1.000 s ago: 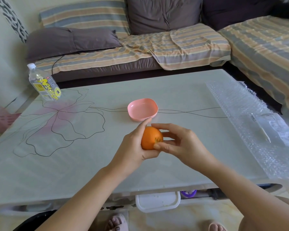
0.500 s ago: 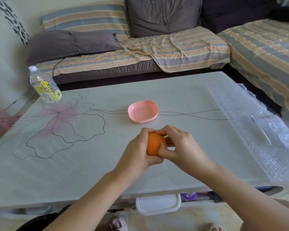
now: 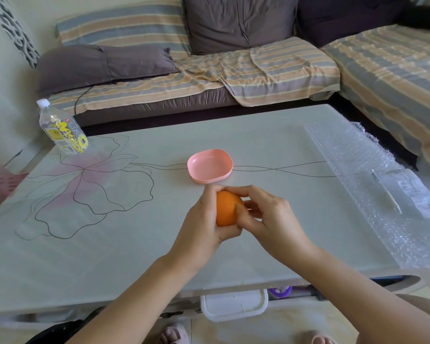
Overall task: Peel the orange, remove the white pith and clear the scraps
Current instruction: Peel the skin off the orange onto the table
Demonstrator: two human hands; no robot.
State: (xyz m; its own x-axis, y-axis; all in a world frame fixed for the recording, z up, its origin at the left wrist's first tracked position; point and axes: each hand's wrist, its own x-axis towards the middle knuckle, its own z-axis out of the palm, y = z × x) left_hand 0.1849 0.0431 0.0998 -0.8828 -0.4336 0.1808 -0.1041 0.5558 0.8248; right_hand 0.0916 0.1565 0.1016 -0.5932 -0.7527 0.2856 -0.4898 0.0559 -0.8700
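Observation:
A whole orange (image 3: 225,209) with its peel on is held above the table, near the front middle. My left hand (image 3: 204,224) wraps around its left and underside. My right hand (image 3: 271,217) grips it from the right, thumb pressed against the peel and fingers curled over the top. An empty pink dish (image 3: 209,165) sits on the table just beyond the orange. The far side of the orange is hidden by my fingers.
The pale table (image 3: 134,244) has a flower line drawing. A water bottle (image 3: 61,127) stands at its far left corner. Bubble wrap (image 3: 372,184) with a white stick covers the right side. Striped sofas lie beyond. A white container (image 3: 233,304) sits under the front edge.
My hands closed tighter around the orange and turned it. My right thumb now presses into the peel and my fingers cover more of the fruit.

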